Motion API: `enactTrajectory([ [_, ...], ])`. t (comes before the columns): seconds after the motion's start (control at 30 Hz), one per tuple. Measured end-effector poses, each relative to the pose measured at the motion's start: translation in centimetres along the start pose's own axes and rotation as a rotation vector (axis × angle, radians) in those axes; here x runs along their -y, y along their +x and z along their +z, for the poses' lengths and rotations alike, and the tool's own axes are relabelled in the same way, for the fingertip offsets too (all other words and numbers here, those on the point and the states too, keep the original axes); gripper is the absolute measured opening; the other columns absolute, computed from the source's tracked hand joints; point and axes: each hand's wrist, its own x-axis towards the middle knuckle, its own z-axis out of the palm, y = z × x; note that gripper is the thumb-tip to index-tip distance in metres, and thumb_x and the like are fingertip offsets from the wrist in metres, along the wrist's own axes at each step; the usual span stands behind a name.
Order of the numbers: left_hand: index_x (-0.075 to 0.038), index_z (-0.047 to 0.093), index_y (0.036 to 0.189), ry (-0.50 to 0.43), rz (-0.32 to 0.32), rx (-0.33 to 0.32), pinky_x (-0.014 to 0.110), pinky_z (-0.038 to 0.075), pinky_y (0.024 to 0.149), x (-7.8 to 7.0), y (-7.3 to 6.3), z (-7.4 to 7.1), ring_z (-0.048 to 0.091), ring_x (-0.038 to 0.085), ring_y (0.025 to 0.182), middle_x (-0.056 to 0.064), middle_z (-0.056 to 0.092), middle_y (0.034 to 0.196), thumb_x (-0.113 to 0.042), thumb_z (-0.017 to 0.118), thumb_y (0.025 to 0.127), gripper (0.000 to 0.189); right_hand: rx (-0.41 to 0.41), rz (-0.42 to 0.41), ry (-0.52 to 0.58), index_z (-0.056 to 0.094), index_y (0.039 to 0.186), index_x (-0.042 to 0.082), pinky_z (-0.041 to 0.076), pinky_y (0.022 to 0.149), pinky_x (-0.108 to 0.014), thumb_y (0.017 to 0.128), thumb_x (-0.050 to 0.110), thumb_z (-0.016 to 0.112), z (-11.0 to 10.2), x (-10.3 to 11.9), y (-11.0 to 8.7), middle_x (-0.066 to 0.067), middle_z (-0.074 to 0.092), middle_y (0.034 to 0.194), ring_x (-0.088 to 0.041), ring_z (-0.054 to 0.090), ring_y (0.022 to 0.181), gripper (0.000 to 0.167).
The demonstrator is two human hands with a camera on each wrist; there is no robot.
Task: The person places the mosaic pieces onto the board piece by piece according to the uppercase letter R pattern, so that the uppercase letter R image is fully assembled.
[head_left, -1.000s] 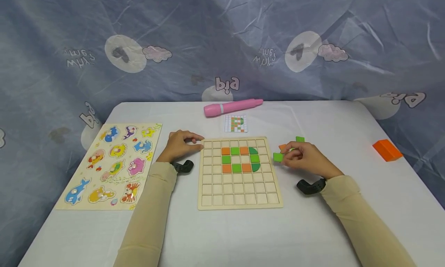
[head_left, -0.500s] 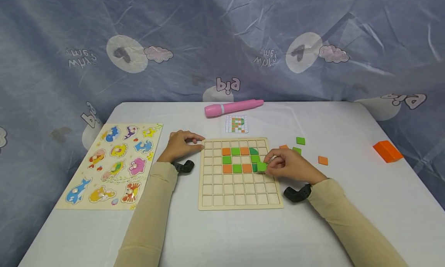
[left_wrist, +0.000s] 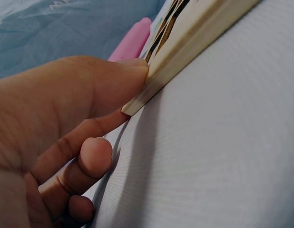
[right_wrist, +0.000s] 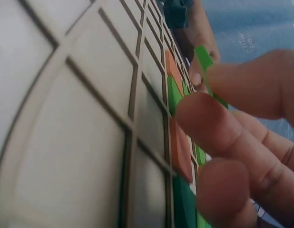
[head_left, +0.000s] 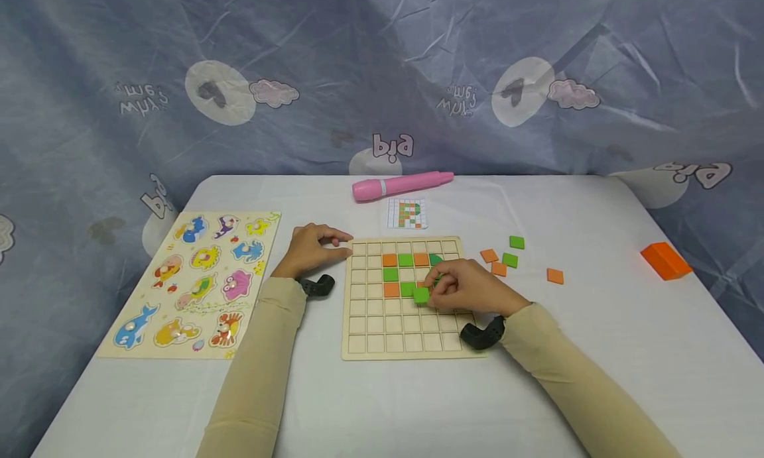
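Observation:
My right hand (head_left: 468,287) pinches a green square tile (head_left: 421,295) between thumb and fingertips, above the lower middle of the wooden grid board (head_left: 345,319). In the right wrist view the green tile (right_wrist: 202,56) is seen edge-on, raised off the board. Orange and green tiles, with dark green rounded ones, form a ring on the board; the hand hides its lower right part. At the board's far left corner my left hand (head_left: 309,251) holds the edge. The left wrist view has the thumb (left_wrist: 123,78) against the board's side and a fingertip at its corner.
Several loose orange and green tiles (head_left: 510,260) lie right of the board. A pattern card (head_left: 408,214) and a pink pen-shaped object (head_left: 402,185) lie beyond it. An animal puzzle board (head_left: 191,286) is at left, an orange block (head_left: 665,260) at far right.
My right hand has picked up the green tile from the loose pile and carried it left over the board. The left hand has stayed at the corner.

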Motion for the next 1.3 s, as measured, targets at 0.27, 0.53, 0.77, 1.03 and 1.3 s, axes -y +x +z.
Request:
enactTrajectory([
  [0.27, -0.014, 0.086, 0.113, -0.002, -0.003, -0.006, 0.050, 0.026, 0.105, 0.2, 0.1, 0.1, 0.053, 0.022, 0.092, -0.005, 0.065, 0.080, -0.028, 0.090, 0.085, 0.031, 0.020, -0.009, -0.016, 0.073, 0.106, 0.001, 0.052, 0.081, -0.025, 0.089, 0.007, 0.083, 1.2, 1.0, 1.1, 0.008, 0.074, 0.077, -0.008, 0.062, 0.070, 0.021],
  [0.53, -0.013, 0.086, 0.114, -0.012, 0.001, -0.005, 0.050, 0.025, 0.104, 0.4, 0.2, 0.1, 0.054, 0.022, 0.094, -0.006, 0.065, 0.079, -0.028, 0.090, 0.085, 0.032, 0.031, -0.041, -0.056, 0.074, 0.103, 0.004, 0.051, 0.076, -0.026, 0.088, 0.008, 0.085, 2.1, 1.5, 2.0, 0.011, 0.074, 0.077, -0.006, 0.061, 0.068, 0.019],
  [0.77, -0.013, 0.086, 0.113, -0.012, 0.015, -0.004, 0.049, 0.025, 0.102, 0.3, 0.2, 0.1, 0.054, 0.022, 0.092, -0.006, 0.066, 0.080, -0.028, 0.091, 0.085, 0.032, 0.027, -0.024, -0.072, 0.073, 0.101, 0.005, 0.048, 0.074, -0.026, 0.088, 0.008, 0.085, 2.9, 1.7, 2.6, 0.009, 0.072, 0.075, -0.006, 0.057, 0.066, 0.018],
  [1.03, -0.014, 0.086, 0.113, -0.005, 0.016, -0.003, 0.049, 0.025, 0.103, 0.3, 0.3, 0.2, 0.053, 0.022, 0.092, -0.005, 0.065, 0.080, -0.027, 0.090, 0.085, 0.032, -0.001, -0.016, -0.134, 0.074, 0.098, 0.006, 0.046, 0.070, -0.026, 0.085, 0.007, 0.086, 3.6, 2.2, 2.9, 0.010, 0.069, 0.071, -0.005, 0.056, 0.067, 0.018],
  [1.3, -0.015, 0.086, 0.114, -0.002, 0.007, -0.002, 0.050, 0.025, 0.104, 0.5, 0.3, 0.1, 0.053, 0.022, 0.093, -0.005, 0.065, 0.080, -0.028, 0.091, 0.084, 0.033, -0.016, 0.005, -0.191, 0.075, 0.098, 0.008, 0.048, 0.069, -0.027, 0.085, 0.009, 0.088, 4.0, 2.5, 3.3, 0.011, 0.067, 0.070, -0.006, 0.057, 0.066, 0.019],
])
